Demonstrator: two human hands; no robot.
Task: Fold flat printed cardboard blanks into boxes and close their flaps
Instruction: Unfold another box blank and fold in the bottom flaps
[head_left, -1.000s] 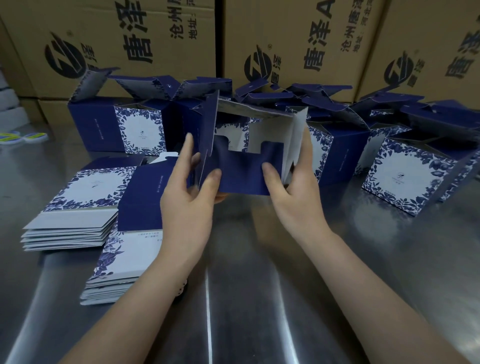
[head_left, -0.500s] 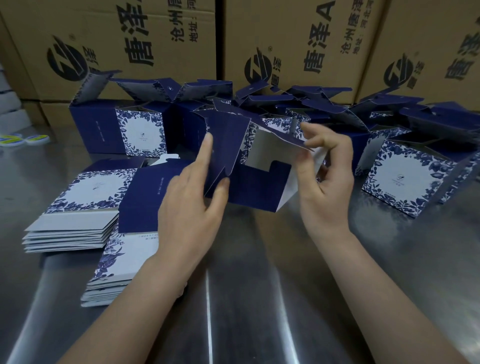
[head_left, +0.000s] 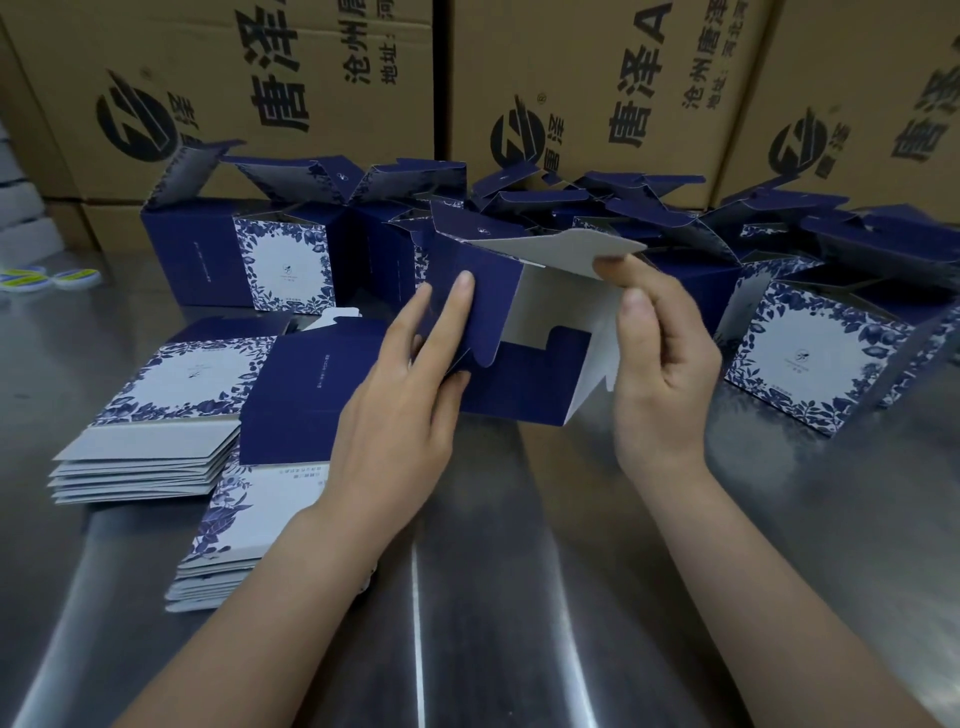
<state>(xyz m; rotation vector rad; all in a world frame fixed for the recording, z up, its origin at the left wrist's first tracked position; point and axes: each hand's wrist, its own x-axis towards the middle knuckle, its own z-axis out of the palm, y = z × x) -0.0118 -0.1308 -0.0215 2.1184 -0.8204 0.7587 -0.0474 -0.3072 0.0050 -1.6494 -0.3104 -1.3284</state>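
Holding a half-folded box over a steel table, a person works with both hands. The left hand grips its navy side flap between straight fingers and thumb. The right hand pinches the edge of the white top flap with thumb and forefinger. Two stacks of flat blanks lie on the table to the left. Folded boxes with open lids crowd behind, before brown cartons.
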